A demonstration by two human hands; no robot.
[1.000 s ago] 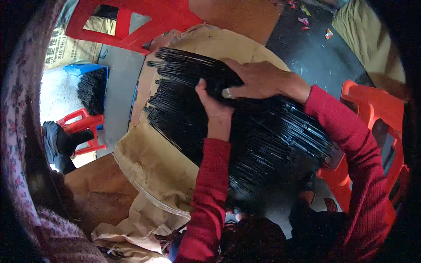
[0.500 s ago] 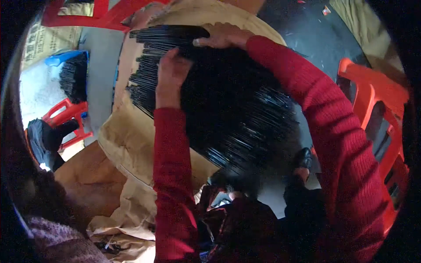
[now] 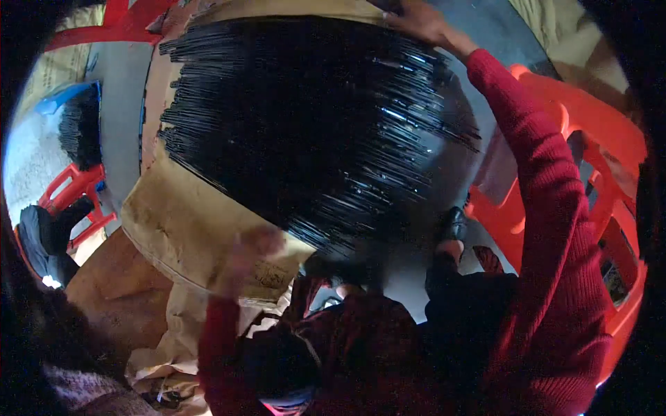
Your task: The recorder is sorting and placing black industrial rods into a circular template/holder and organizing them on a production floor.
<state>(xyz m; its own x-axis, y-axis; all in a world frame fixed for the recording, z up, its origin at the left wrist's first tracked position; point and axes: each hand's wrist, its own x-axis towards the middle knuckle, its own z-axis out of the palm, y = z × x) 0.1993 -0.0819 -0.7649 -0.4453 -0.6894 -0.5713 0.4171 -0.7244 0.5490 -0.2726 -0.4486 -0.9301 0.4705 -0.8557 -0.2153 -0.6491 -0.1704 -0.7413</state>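
A wide pile of thin black rods (image 3: 277,104) lies side by side, their uneven ends showing at left and right. Under it is a tan paper-like sheet (image 3: 187,215), bare at the near left. My right hand (image 3: 420,21) is at the pile's far right corner, thumb and fingers apart; its upper part is cut off by the picture's top edge. My left hand (image 3: 257,253) is over the bare near part of the sheet, off the rods. Motion smears its fingers, so its grip does not show.
A red plastic stool (image 3: 576,111) stands close by my right arm. More red plastic frames (image 3: 76,194) are at the left, near another bunch of black rods (image 3: 80,128) with blue wrapping. Crumpled brown paper (image 3: 166,353) lies at the lower left.
My left hand has left the rods and come down toward me over the sheet. My right hand has moved to the far right, off the pile's top. The whole view has shifted somewhat.
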